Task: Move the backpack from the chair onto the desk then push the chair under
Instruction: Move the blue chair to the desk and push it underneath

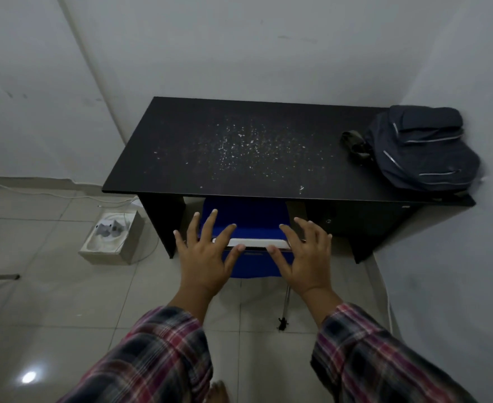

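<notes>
2 steps make up the task, and the person is finishing the second. Black desk (239, 146) is carrying the backpack (422, 149) at its right end. Blue chair (248, 228) is sitting mostly under the front edge. Left hand (207, 257) and right hand (303, 257), fingers spread and released, are hovering at its backrest; a final nudge may suffice.
</notes>
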